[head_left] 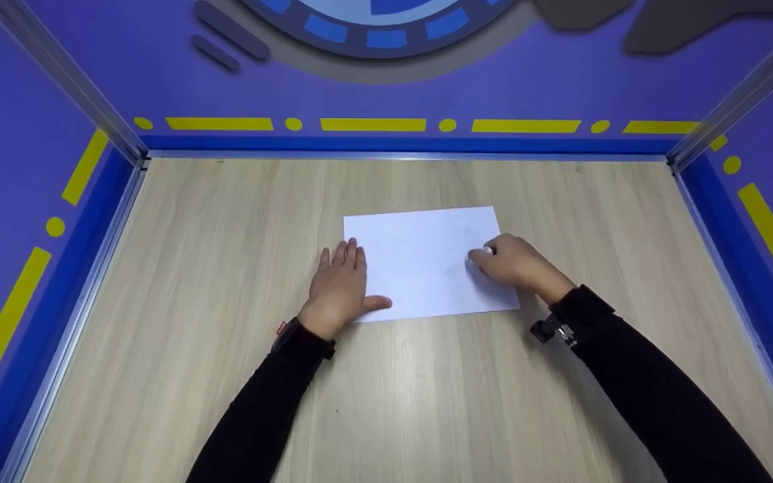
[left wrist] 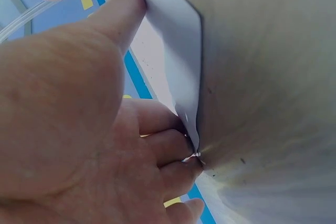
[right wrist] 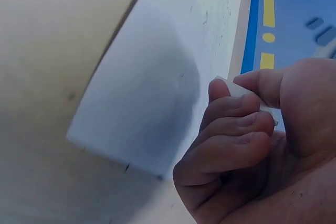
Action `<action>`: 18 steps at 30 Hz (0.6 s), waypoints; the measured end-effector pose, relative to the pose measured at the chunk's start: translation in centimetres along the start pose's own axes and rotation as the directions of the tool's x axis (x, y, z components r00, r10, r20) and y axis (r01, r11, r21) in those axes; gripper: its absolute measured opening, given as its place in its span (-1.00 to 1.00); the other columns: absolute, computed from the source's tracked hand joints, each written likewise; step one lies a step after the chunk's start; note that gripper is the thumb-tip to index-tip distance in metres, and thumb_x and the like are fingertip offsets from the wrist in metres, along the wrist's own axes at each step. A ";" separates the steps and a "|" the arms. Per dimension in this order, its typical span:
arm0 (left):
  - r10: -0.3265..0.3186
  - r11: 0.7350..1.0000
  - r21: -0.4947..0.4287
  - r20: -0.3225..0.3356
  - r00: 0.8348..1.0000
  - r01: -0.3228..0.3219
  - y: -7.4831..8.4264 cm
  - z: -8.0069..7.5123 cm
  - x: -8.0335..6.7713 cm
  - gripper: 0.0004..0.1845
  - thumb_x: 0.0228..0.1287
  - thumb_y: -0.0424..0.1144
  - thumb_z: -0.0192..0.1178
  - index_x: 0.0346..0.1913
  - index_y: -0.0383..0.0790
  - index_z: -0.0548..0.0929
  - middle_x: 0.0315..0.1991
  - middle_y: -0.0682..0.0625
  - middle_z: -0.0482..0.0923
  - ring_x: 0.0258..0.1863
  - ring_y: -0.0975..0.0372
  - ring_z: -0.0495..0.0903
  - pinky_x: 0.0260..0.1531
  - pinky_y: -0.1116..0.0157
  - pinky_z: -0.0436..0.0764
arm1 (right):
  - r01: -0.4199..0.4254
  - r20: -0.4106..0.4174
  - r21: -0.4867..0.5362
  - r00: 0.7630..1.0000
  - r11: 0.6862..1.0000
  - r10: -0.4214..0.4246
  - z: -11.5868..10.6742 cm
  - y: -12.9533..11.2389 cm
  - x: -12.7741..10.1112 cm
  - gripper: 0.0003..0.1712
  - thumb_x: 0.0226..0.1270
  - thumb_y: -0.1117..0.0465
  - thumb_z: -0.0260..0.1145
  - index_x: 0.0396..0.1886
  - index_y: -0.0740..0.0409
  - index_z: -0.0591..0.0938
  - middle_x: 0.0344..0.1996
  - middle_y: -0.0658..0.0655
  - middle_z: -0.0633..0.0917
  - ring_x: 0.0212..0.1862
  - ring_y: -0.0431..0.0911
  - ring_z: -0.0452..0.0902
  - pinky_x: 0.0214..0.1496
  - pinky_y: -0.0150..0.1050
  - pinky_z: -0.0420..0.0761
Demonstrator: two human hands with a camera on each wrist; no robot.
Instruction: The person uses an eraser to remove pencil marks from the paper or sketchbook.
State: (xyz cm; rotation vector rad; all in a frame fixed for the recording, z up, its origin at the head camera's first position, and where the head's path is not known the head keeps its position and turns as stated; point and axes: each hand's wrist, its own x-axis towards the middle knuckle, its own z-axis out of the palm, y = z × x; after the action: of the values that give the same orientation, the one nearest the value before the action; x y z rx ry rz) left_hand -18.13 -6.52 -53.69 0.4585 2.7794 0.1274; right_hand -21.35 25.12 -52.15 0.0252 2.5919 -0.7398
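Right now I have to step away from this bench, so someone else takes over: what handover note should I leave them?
Left hand: open, flat, pressing the sheet of paper's left edge to the wooden table.
Right hand: grip pinched on a small white eraser-like piece over the sheet's right half.
Done: hard to tell; faint marks remain near the sheet's middle.
Left: probably rubbing those out, keeping the sheet pinned.
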 end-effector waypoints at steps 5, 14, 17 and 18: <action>0.002 1.000 0.005 -0.003 1.000 -0.002 0.0 0.0 -0.1 0.26 0.10 0.52 0.12 0.55 -0.41 0.01 0.60 -0.30 -0.11 0.62 -0.08 -0.12 0.57 -0.10 -0.10 | 0.011 0.018 -0.027 1.000 1.000 -0.011 0.2 -1.5 0.6 -0.49 0.39 -0.18 0.11 -0.51 0.11 0.65 -0.56 0.02 0.48 -0.47 -0.08 0.40 -0.44 -0.23 0.37; 0.000 1.000 0.001 -0.006 1.000 0.000 0.0 -0.1 -0.1 0.27 0.08 0.52 0.15 0.55 -0.42 0.02 0.60 -0.31 -0.10 0.62 -0.09 -0.11 0.57 -0.11 -0.09 | 0.065 0.067 0.000 0.996 0.998 -0.065 1.5 -5.2 2.0 -0.51 0.34 -0.17 0.17 -0.60 0.09 0.64 -0.64 -0.02 0.46 -0.54 -0.11 0.36 -0.49 -0.25 0.36; -0.003 1.000 0.005 -0.008 1.000 0.003 0.0 -0.1 -0.1 0.28 0.06 0.52 0.15 0.55 -0.42 0.03 0.60 -0.31 -0.10 0.61 -0.08 -0.10 0.57 -0.10 -0.09 | 0.085 0.073 -0.009 0.994 0.996 -0.084 2.2 -6.8 2.6 -0.49 0.36 -0.18 0.14 -0.49 0.11 0.73 -0.56 0.02 0.58 -0.49 -0.09 0.43 -0.45 -0.24 0.42; -0.003 1.000 0.007 -0.009 1.000 0.003 0.0 0.0 -0.1 0.28 0.06 0.53 0.14 0.55 -0.42 0.03 0.60 -0.31 -0.10 0.61 -0.08 -0.10 0.57 -0.10 -0.09 | 0.093 0.075 -0.012 0.993 0.996 -0.091 2.4 -7.4 2.8 -0.49 0.37 -0.18 0.13 -0.46 0.11 0.75 -0.54 0.03 0.61 -0.49 -0.08 0.45 -0.44 -0.23 0.44</action>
State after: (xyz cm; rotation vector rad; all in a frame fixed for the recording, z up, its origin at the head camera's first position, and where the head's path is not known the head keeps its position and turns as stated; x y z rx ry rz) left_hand -18.06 -6.55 -53.62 0.4566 2.7904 0.1197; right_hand -23.89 17.30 -51.53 -0.1251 2.5418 -0.7386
